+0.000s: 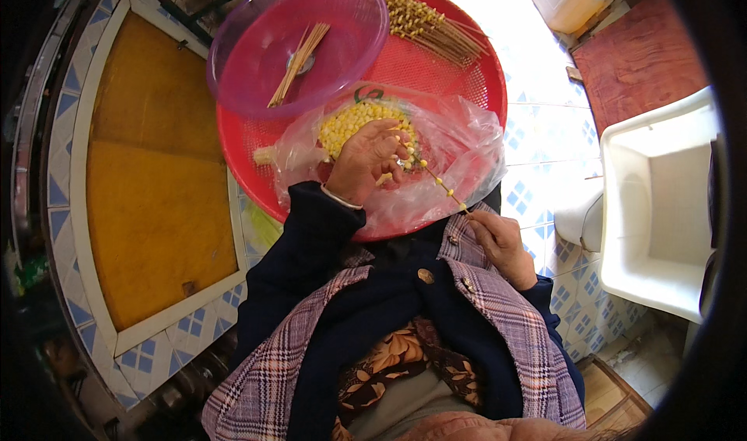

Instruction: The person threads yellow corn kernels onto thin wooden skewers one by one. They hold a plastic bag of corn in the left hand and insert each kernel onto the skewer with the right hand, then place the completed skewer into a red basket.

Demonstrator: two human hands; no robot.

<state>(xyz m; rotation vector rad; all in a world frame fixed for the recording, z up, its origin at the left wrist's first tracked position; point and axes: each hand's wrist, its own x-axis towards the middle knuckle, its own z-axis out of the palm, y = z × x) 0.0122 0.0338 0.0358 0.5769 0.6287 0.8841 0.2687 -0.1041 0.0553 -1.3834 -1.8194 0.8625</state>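
Observation:
My right hand (502, 243) grips the lower end of a thin wooden skewer (433, 173), which slants up to the left with several small yellow pieces spaced along it. At its upper end is my left hand (370, 159), fingers curled; whether they pinch a piece there, I cannot tell. Beneath my left hand, a clear plastic bag (461, 143) holds a heap of yellow kernel-like pieces (350, 120). The bag lies in a red perforated plastic basket (496, 79). A bundle of skewers carrying yellow pieces (437, 29) rests at the basket's upper right.
A translucent purple basin (233, 50) with bare wooden sticks (299, 64) overlaps the basket's upper left. At the right are a white plastic tub (621, 219), a white container (578, 213) and a reddish wooden board (642, 61). A yellow-brown panel (157, 207) set among tiles is at the left.

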